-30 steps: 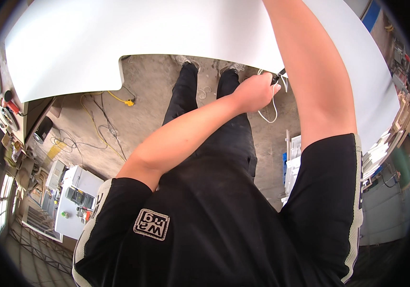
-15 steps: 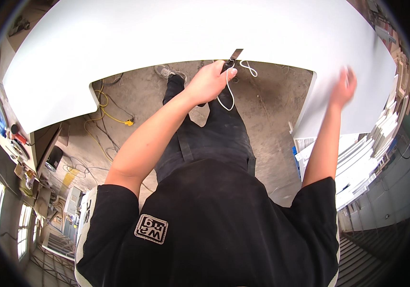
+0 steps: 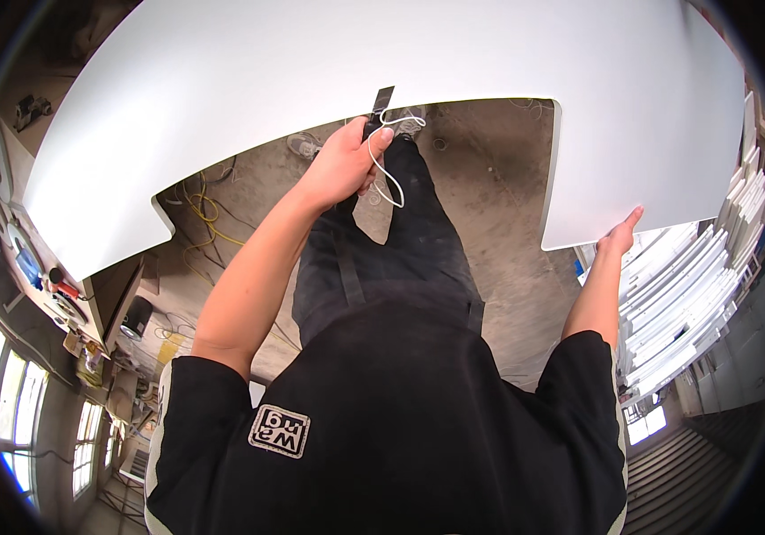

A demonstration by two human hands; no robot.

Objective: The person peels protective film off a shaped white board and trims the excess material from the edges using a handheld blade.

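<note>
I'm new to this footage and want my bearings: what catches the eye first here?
A large white flat panel with a notched edge fills the top of the view. At its near edge, the left hand grips a small dark tool with a white looped cord. The right hand steadies the panel's right corner, beside stacked white boards.

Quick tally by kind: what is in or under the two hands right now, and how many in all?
White panel, right hand on its corner: 1
Dark flat hand tool, in the left hand: 1
White cord loop, hanging from the tool: 1
Total: 3
</note>
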